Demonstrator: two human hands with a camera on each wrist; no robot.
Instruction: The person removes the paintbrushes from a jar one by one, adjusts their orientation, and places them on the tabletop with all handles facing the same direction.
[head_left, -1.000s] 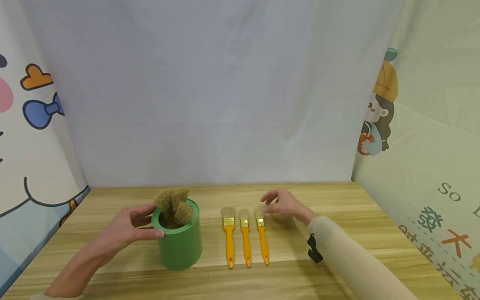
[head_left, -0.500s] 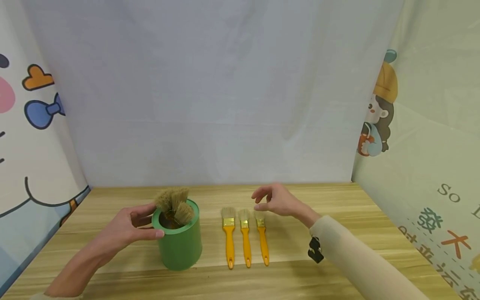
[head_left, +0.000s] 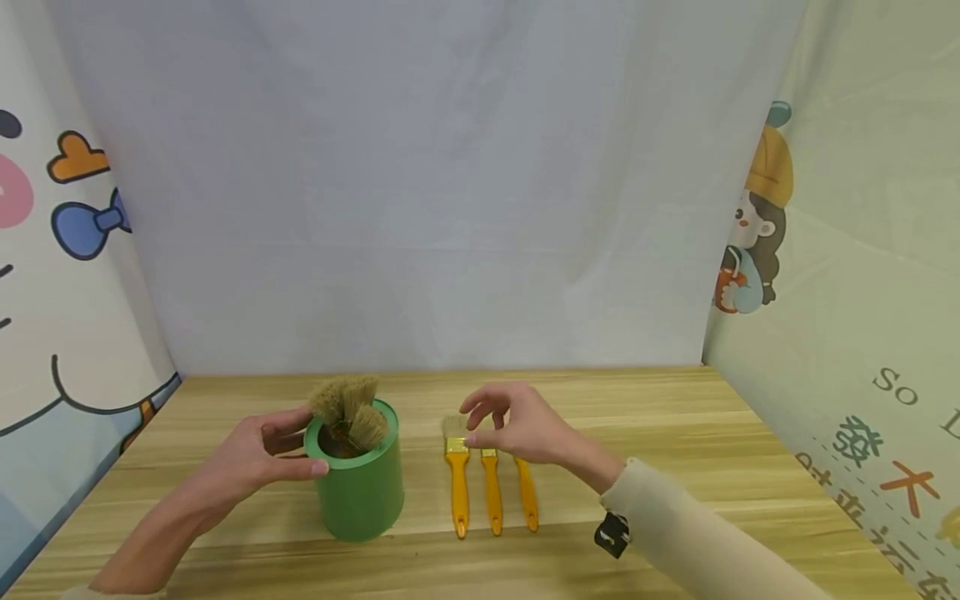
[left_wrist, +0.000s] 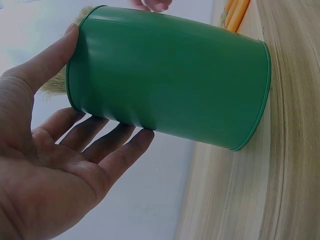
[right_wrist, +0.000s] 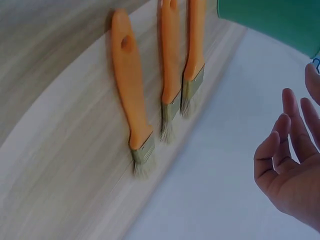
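A green cylindrical can (head_left: 363, 496) stands on the table at left, bristle heads (head_left: 347, 400) sticking up from its mouth. My left hand (head_left: 243, 454) holds it near the rim, thumb on one side and fingers on the other. Three paintbrushes with orange-yellow handles lie in a row right of the can: a wide one (head_left: 459, 483), a middle one (head_left: 492, 492) and one at right (head_left: 528, 500). Above their bristle ends hovers my right hand (head_left: 525, 425), fingers loosely bent and holding nothing. It hides the heads of the middle and right brushes in the head view.
The wooden table (head_left: 645, 417) ends at a pale hanging cloth (head_left: 435, 208) behind. Printed cartoon cloths hang at the left (head_left: 75, 317) and right (head_left: 847, 275) sides. A black object (head_left: 612, 533) is strapped at the right wrist.
My right hand has moved left from beside the right brush, over the row, to near the wide brush's head. The left hand and the can have stayed in place.
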